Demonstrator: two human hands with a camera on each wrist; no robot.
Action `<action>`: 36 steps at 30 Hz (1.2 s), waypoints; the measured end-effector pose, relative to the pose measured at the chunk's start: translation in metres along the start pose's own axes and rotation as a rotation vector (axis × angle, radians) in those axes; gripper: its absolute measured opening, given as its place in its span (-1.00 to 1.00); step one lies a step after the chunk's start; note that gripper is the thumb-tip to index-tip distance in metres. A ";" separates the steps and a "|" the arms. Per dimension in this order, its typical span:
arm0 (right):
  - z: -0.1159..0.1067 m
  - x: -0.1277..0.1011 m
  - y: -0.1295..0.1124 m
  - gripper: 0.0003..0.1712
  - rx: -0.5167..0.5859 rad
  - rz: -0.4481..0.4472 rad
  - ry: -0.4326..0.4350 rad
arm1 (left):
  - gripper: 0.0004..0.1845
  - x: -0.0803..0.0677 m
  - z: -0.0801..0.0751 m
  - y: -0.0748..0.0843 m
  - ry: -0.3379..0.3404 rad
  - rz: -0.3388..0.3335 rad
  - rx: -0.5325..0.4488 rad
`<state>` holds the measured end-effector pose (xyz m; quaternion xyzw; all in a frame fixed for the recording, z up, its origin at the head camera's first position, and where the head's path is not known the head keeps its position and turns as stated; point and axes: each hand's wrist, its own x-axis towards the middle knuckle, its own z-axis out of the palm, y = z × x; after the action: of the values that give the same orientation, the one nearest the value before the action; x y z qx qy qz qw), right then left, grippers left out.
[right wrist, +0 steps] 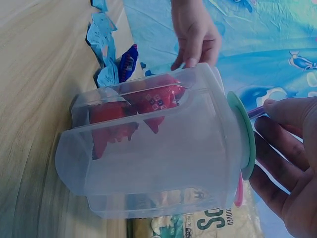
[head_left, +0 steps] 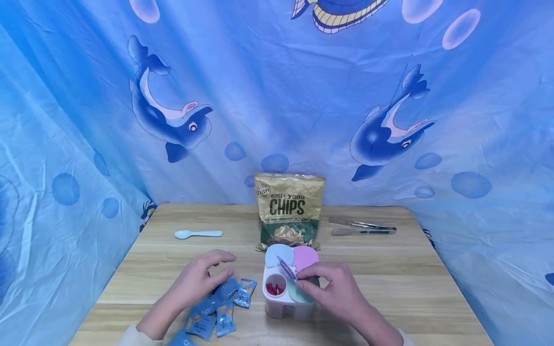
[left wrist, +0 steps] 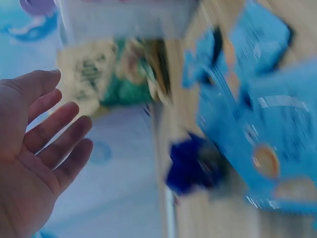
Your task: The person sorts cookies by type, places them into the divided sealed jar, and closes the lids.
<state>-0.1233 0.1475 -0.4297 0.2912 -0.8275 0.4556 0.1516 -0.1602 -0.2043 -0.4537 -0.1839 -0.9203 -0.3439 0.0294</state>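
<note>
While the right hand (head_left: 335,288) pinches a purple lid (head_left: 286,268) on the compartment container (head_left: 285,307), left hand (head_left: 196,281) loose-fingered over blue sachets (head_left: 220,300), chips bag (head_left: 289,209) just behind.

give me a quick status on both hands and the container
Left hand open, over the blue packets. Right hand pinching a purple stick atop the divided container; one compartment open, red bits inside. Nothing blocking; chips bag stands behind.

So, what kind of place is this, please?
Probably a staged tabletop set, not a real kitchen: a wooden table walled in by a dolphin-print cloth, with a chips bag and a compartment container.
</note>
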 end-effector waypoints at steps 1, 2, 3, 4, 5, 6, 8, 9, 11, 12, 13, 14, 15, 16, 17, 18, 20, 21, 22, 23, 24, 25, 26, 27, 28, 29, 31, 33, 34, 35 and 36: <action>0.000 0.000 0.000 -0.80 -0.001 -0.002 0.001 | -0.71 0.001 -0.001 -0.007 0.012 -0.017 0.004; 0.000 0.000 0.000 -0.80 0.000 -0.003 0.002 | -0.69 0.001 -0.003 -0.014 0.022 -0.030 0.001; 0.000 0.000 0.000 -0.80 0.000 -0.004 0.003 | -0.67 0.002 -0.004 -0.021 0.033 -0.042 -0.005; 0.000 0.000 0.000 -0.80 0.002 -0.004 0.005 | -0.65 0.002 -0.005 -0.028 0.039 -0.051 -0.016; 0.000 0.000 0.000 -0.80 0.004 -0.003 0.007 | -0.63 0.003 -0.006 -0.035 0.045 -0.062 -0.021; 0.000 0.000 0.000 -0.80 0.005 -0.002 0.009 | -0.61 0.003 -0.007 -0.041 0.049 -0.071 -0.031; 0.000 0.000 0.000 -0.80 0.008 0.001 0.009 | -0.57 0.002 -0.009 -0.052 0.048 -0.100 -0.056; 0.000 0.000 0.001 -0.80 0.007 0.002 0.009 | -0.54 0.001 -0.010 -0.057 0.043 -0.116 -0.070; 0.000 0.000 0.001 -0.81 0.005 0.005 0.007 | -0.50 -0.001 -0.012 -0.065 0.024 -0.151 -0.112; 0.000 0.000 0.001 -0.82 0.005 0.007 0.005 | -0.48 -0.002 -0.012 -0.069 0.013 -0.169 -0.135; 0.000 0.000 0.001 -0.82 0.006 0.009 0.003 | -0.46 -0.003 -0.012 -0.074 0.001 -0.180 -0.153; 0.000 0.000 0.001 -0.83 0.007 0.011 0.002 | -0.44 -0.004 -0.012 -0.077 -0.011 -0.195 -0.172; 0.000 -0.001 0.001 -0.83 0.006 0.015 0.000 | -0.42 -0.005 -0.012 -0.081 -0.025 -0.209 -0.187; 0.000 -0.001 0.001 -0.83 0.008 0.019 -0.001 | -0.41 -0.006 -0.012 -0.084 -0.041 -0.213 -0.198; 0.000 -0.001 0.000 -0.83 0.009 0.022 -0.003 | -0.40 -0.006 -0.011 -0.087 -0.054 -0.223 -0.204; 0.000 -0.001 0.000 -0.84 0.009 0.025 -0.004 | -0.39 -0.007 -0.011 -0.090 -0.068 -0.229 -0.209; 0.000 0.000 0.000 -0.84 0.010 0.027 -0.005 | -0.37 -0.008 -0.010 -0.094 -0.096 -0.241 -0.220; 0.000 0.000 0.000 -0.84 0.010 0.028 -0.006 | -0.36 -0.009 -0.009 -0.096 -0.112 -0.237 -0.230; 0.000 0.000 0.000 -0.84 0.009 0.026 -0.005 | -0.35 -0.009 -0.009 -0.097 -0.125 -0.241 -0.236; 0.000 0.000 0.000 -0.84 0.009 0.024 -0.005 | -0.34 -0.010 -0.008 -0.098 -0.135 -0.250 -0.240; 0.000 0.000 0.001 -0.84 0.008 0.021 -0.005 | -0.34 -0.010 -0.008 -0.099 -0.146 -0.248 -0.247; 0.000 0.000 0.001 -0.84 0.008 0.018 -0.005 | -0.34 -0.011 -0.008 -0.101 -0.158 -0.245 -0.252; 0.000 0.000 0.001 -0.84 0.006 0.016 -0.005 | -0.34 -0.011 -0.007 -0.102 -0.168 -0.240 -0.253; 0.000 0.000 0.001 -0.84 0.006 0.013 -0.004 | -0.34 -0.012 -0.008 -0.102 -0.183 -0.232 -0.256; 0.000 -0.001 0.001 -0.84 0.005 0.010 -0.003 | -0.34 -0.012 -0.007 -0.103 -0.194 -0.228 -0.252; 0.000 -0.001 0.002 -0.84 0.005 0.007 -0.004 | -0.35 -0.013 -0.008 -0.104 -0.208 -0.214 -0.251; 0.000 -0.001 0.002 -0.84 0.003 0.003 -0.002 | -0.35 -0.014 -0.008 -0.105 -0.234 -0.193 -0.247; 0.000 -0.001 0.003 -0.83 0.003 -0.002 0.000 | -0.33 -0.015 -0.009 -0.104 -0.254 -0.177 -0.234; 0.000 -0.001 0.003 -0.83 0.004 -0.004 0.001 | -0.32 -0.015 -0.009 -0.104 -0.256 -0.173 -0.226; 0.000 -0.001 0.003 -0.83 0.006 -0.005 0.001 | -0.31 -0.016 -0.009 -0.103 -0.258 -0.172 -0.218; 0.000 0.000 0.003 -0.83 0.007 -0.005 0.002 | -0.30 -0.016 -0.008 -0.102 -0.257 -0.172 -0.211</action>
<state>-0.1247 0.1487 -0.4320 0.2933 -0.8250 0.4582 0.1527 -0.1824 -0.2856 -0.5135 -0.1488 -0.8877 -0.4134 -0.1373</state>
